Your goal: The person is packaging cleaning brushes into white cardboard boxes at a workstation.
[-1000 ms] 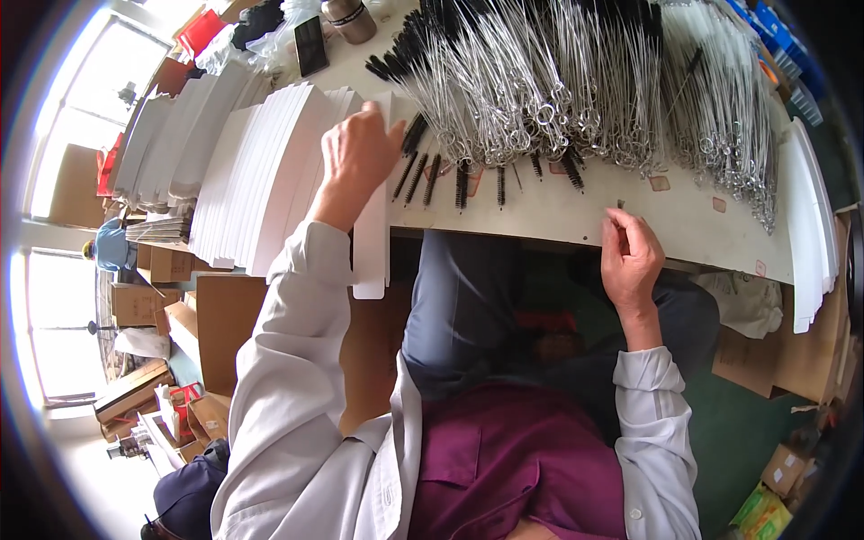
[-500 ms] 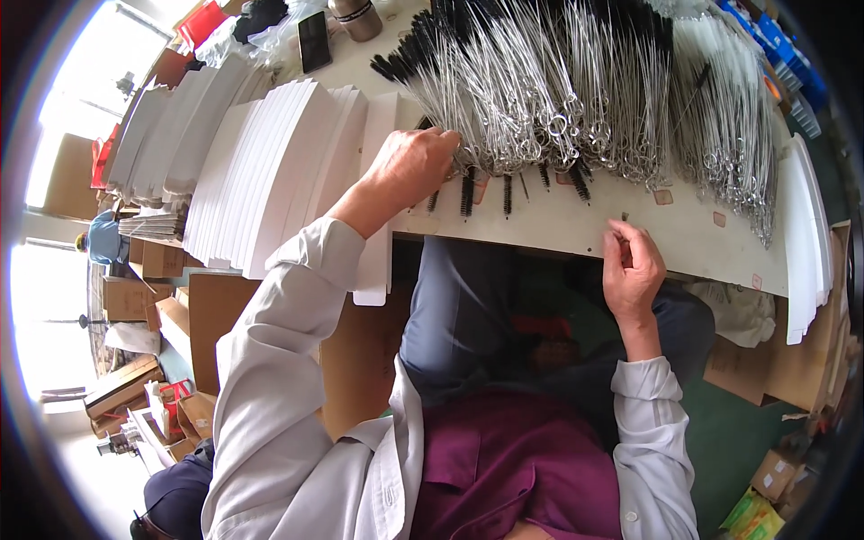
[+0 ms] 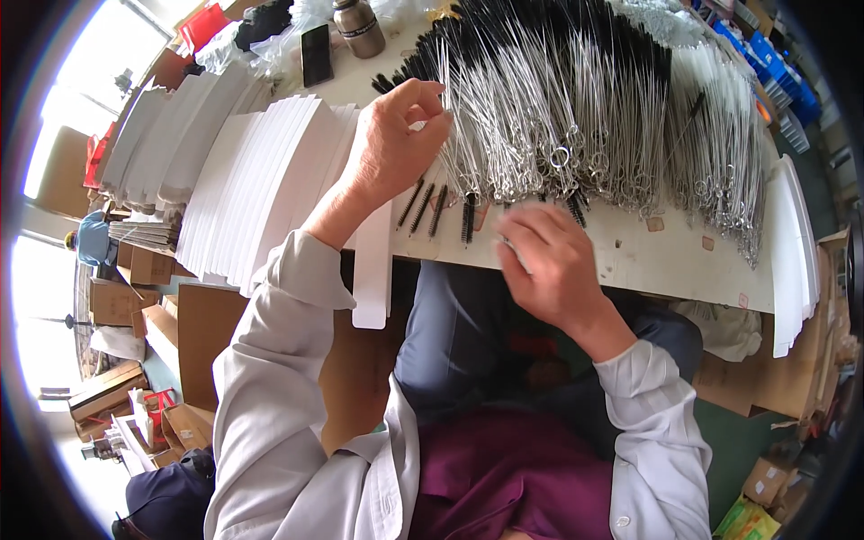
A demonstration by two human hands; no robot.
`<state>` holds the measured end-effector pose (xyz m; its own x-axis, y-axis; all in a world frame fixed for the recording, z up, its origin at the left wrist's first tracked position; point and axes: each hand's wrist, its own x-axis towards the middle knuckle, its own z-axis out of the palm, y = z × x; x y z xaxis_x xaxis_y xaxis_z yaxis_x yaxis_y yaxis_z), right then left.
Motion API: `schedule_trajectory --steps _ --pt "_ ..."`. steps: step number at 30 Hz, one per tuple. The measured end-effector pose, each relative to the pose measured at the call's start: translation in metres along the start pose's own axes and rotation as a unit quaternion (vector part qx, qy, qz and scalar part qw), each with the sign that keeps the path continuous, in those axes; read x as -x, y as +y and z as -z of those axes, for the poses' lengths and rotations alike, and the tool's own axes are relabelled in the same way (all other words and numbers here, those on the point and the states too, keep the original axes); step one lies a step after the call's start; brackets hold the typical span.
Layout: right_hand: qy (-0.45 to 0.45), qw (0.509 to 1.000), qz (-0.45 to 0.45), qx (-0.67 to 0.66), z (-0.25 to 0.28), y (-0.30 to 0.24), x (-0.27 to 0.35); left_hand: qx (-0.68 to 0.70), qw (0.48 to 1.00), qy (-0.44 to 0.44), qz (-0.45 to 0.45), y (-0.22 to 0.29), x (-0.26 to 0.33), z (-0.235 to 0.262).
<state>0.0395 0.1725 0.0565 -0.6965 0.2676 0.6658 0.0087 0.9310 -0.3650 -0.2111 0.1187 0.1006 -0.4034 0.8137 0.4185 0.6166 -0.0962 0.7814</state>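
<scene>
A big pile of long wire brushes [image 3: 531, 117] lies across the table, black bristles at the far end and ring-ended metal shafts toward me. At its left edge my left hand [image 3: 391, 139] is raised, thumb and forefinger pinched on the thin shaft of a wire brush. My right hand [image 3: 553, 261] hangs over the table's front edge, below the rings. Its fingers are loosely bent and apart, a little blurred, with nothing visible in them. Several short black bristle brushes [image 3: 419, 210] lie on the table between my hands; some have their far ends under the pile.
Stacks of white folded cartons [image 3: 256, 180] stand to the left, with one flat white carton [image 3: 372, 270] overhanging the table edge. A phone [image 3: 316, 56] and a metal bottle [image 3: 360, 27] are behind. More wire shafts [image 3: 720, 153] and white cartons [image 3: 792, 252] lie right.
My left hand has risen from the ring ends and opened a gap between thumb and palm. My right hand has moved left, toward the short brushes. The view has shifted slightly.
</scene>
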Motion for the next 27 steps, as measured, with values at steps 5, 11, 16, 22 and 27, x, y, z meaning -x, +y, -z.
schedule_trajectory --steps 5,11,16,22,27 --pt "-0.071 0.987 0.09 0.115 -0.039 0.016 -0.078 0.114 0.993 0.004 0.028 0.007 -0.018 0.009" --pt "-0.288 0.909 -0.029 0.301 -0.067 0.058 -0.108 0.228 0.971 0.055 -0.036 0.022 -0.032 0.017" --pt "-0.293 0.913 -0.03 0.283 -0.072 0.056 -0.11 0.264 0.954 0.098 -0.1 0.042 -0.029 0.045" --pt "-0.159 0.979 -0.049 0.114 -0.056 0.059 -0.108 0.227 0.957 0.092 -0.154 0.089 -0.003 0.042" --pt "-0.035 0.829 -0.27 -0.489 -0.013 0.021 -0.095 0.148 0.964 0.036 -0.218 0.109 0.042 0.009"
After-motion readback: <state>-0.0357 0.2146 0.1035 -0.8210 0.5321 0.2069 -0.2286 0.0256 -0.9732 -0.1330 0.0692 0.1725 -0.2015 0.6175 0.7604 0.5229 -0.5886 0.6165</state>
